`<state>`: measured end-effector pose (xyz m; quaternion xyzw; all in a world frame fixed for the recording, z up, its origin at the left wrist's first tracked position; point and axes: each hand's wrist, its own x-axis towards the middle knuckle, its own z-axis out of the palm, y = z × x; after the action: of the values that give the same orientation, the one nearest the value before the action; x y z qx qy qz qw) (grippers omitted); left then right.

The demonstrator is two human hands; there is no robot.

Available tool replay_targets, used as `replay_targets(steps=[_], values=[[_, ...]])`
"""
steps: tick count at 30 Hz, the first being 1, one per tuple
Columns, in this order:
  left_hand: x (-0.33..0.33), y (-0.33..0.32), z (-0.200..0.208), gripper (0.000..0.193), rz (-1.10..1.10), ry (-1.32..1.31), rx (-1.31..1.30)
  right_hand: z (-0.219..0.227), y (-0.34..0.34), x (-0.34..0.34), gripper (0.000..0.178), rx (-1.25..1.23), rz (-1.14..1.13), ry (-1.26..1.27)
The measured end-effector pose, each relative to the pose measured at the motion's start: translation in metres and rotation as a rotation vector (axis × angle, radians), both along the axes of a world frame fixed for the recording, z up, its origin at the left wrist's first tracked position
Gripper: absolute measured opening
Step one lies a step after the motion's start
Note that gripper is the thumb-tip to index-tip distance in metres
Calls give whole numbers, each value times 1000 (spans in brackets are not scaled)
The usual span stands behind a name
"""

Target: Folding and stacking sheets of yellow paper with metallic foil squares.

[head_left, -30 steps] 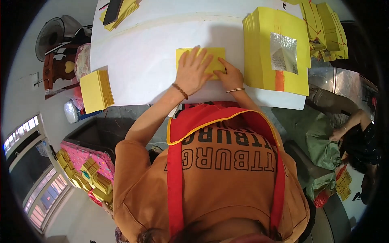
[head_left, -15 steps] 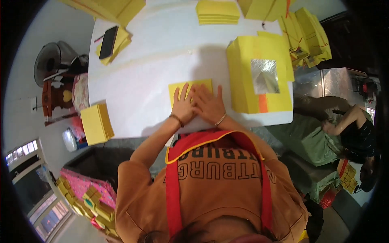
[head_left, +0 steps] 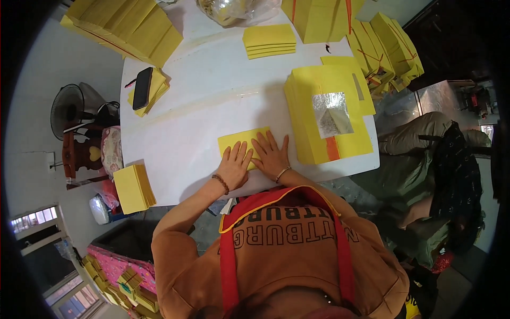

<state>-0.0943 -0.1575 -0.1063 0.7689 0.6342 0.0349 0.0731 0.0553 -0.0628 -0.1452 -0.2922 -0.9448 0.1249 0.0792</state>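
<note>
A folded yellow paper piece (head_left: pixel 234 139) lies flat on the white table near its front edge. My left hand (head_left: pixel 234 166) rests on its lower left part, fingers stretched out and slightly apart. On its right side lies my right hand (head_left: pixel 272 157), palm down, with the fingers spread and the thumb close to the left hand. Neither hand grips anything. Just right of my right hand stands a thick stack of yellow paper sheets (head_left: pixel 308 133), its top one with a silvery window and an orange strip.
A neat yellow stack (head_left: pixel 270 41) sits farther back. Tied yellow bundles (head_left: pixel 127 26) fill the far left corner, beside a clear plastic bag (head_left: pixel 228 10). A phone (head_left: pixel 142 89) lies on yellow papers. Another stack (head_left: pixel 133 189) hugs the left edge. A person (head_left: pixel 459 186) is at the right.
My hands, overlapping before, now lie side by side on the yellow paper, the right one shifted to the right. The view has tilted, and the person at the right has changed posture.
</note>
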Motion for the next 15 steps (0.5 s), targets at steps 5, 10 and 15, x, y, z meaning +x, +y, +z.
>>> replay_targets(steps=[5, 10, 15], values=[[14, 1, -15, 58, 66, 262, 36, 3, 14, 5, 55, -204, 35, 36], [-12, 16, 11, 55, 98, -136, -7, 5, 17, 32, 62, -578, -77, 548], [-80, 104, 64, 54, 278, -652, -77, -17, 11, 43, 62, -745, -207, 538]])
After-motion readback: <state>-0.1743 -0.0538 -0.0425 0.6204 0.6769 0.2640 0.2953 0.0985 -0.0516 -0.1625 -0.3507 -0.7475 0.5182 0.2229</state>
